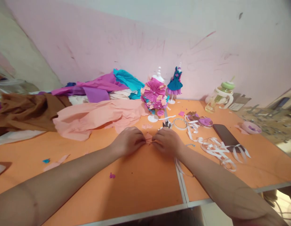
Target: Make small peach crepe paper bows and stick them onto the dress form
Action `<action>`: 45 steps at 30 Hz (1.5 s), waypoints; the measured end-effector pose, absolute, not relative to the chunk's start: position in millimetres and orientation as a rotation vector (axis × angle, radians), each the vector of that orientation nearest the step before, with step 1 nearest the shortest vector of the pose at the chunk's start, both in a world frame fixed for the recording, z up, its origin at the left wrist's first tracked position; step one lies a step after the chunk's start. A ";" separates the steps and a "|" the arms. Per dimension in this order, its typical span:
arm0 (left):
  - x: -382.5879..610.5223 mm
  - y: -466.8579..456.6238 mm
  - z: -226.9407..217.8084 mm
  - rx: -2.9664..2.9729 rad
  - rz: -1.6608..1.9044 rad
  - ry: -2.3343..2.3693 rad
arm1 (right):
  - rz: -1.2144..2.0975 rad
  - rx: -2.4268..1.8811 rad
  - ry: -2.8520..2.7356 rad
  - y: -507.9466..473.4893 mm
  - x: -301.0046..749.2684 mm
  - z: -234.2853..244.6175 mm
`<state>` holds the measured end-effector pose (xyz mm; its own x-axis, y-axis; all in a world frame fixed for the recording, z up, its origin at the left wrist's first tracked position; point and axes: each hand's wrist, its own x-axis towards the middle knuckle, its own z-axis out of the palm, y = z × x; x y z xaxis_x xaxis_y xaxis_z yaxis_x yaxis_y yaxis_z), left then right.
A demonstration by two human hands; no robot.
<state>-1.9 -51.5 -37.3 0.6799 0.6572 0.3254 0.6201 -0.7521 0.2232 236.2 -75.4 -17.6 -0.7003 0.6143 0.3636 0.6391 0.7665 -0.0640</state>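
Observation:
Both hands meet over the orange table, pinching a small piece of peach crepe paper (148, 137) between them. My left hand (130, 140) is closed on its left side, fingertips pressed together. My right hand (167, 141) grips the right side the same way. Just beyond the hands stands a small white dress form (157, 78) covered with a large magenta paper flower (154, 91) and smaller paper blooms. Black-handled scissors (166, 125) lie partly hidden behind my right hand.
A large peach crepe sheet (100, 116) lies left, beside brown paper (30, 110) and purple and blue sheets. A second form wears a teal dress (175, 80). Rightward are white ribbon (216, 149), a dark phone (226, 136), a tape ring (180, 123) and a green-lidded bottle (219, 97).

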 end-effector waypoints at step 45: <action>10.7 -73.2 -28.2 2.815 0.620 1.146 | 0.254 -1.472 -2.470 -90.5 214.6 -17.5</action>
